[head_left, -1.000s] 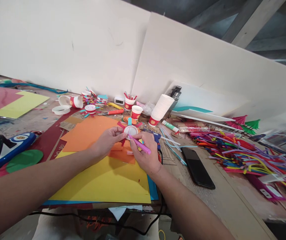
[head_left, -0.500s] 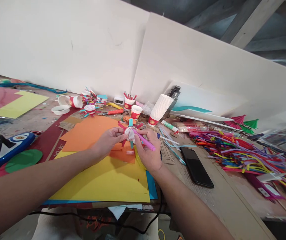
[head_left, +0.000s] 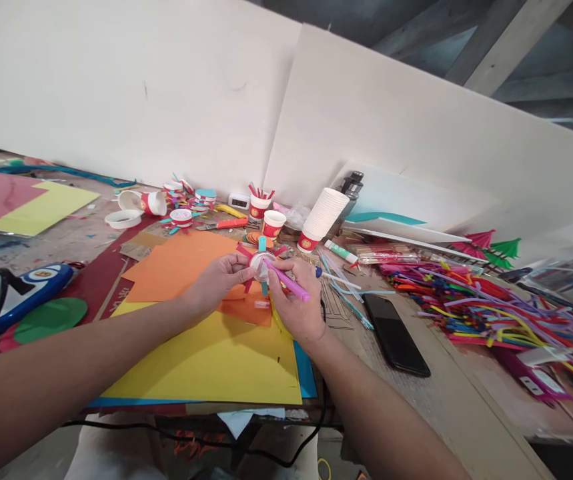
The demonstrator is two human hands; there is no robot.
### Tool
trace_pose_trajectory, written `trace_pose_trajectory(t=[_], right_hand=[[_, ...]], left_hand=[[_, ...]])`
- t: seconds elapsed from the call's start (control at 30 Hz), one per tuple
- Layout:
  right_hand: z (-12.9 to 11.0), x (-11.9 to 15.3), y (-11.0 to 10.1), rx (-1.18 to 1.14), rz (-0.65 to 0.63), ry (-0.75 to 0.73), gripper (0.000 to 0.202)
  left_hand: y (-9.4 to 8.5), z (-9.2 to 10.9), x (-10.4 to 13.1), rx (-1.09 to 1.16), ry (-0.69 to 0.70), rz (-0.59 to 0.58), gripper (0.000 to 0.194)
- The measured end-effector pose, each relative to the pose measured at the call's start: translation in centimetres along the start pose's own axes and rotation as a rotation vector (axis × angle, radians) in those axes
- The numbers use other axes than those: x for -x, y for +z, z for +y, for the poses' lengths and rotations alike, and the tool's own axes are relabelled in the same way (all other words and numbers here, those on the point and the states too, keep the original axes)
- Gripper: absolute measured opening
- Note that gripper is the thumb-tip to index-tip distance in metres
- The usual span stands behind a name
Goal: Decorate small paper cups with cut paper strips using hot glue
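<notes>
My left hand [head_left: 223,280] pinches the rim of a small paper-cup craft [head_left: 261,264], a white disc with red and blue strips sticking out around it. In my right hand [head_left: 296,300] is a purple marker [head_left: 291,285], its narrow end at the white face of the craft. The fingers of both hands are closed. Orange paper [head_left: 176,267] and yellow paper [head_left: 201,367] lie in a pile beneath my hands. A small pink marker cap [head_left: 261,304] rests on the orange paper. Where the marker's tip meets the craft is too small to make out.
Behind stand a stack of paper cups [head_left: 323,217], single cups [head_left: 273,223] and similar finished-looking crafts [head_left: 181,217]. An orange utility knife [head_left: 229,224] lies nearby. A black phone [head_left: 396,333] and many pipe cleaners [head_left: 486,300] are on the right; a blue glue gun [head_left: 41,287] is left.
Hardly anything differs. The marker's back end has shifted very slightly, while my left hand keeps its hold on the craft.
</notes>
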State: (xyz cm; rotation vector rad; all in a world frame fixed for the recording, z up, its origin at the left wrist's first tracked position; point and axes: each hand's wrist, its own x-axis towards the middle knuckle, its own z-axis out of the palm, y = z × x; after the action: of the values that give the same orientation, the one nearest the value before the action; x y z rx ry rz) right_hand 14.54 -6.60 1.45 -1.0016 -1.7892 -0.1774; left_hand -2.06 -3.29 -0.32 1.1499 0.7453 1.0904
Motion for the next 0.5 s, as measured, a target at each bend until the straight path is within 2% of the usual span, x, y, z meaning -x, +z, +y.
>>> trace_pose_trajectory(t=[0.5], right_hand=[[0.17,0.01,-0.14,0.080,-0.010,0.025,0.002]], left_hand=[[-0.33,0.26,-0.25,0.061,0.023,0.073,0.037]])
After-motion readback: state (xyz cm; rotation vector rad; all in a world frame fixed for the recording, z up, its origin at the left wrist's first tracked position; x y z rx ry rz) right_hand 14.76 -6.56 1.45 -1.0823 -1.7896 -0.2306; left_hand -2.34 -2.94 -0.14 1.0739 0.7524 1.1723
